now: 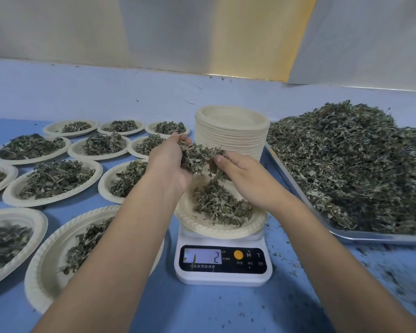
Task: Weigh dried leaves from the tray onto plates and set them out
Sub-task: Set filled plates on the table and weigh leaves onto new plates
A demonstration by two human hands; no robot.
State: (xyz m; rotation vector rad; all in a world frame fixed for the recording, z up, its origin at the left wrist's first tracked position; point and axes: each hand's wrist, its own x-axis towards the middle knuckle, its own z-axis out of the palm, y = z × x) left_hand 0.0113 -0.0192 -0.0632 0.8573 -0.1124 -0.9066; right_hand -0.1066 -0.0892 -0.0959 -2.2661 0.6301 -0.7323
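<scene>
A cream paper plate point(226, 230) sits on a white digital scale point(222, 263) and carries a small heap of dried leaves point(220, 205). Above it, my left hand point(169, 162) and my right hand point(245, 175) hold a clump of dried leaves point(197, 157) between them, fingers curled round it. Some leaves trail from the clump down to the plate. The scale's display shows a 2. On the right, a metal tray point(360, 235) holds a large pile of dried leaves point(355, 164).
Several filled paper plates point(55, 181) lie in rows on the blue table to the left. A tall stack of bare plates point(231, 131) stands behind the scale. Leaf crumbs are scattered on the table at the right. A wall rises at the table's far edge.
</scene>
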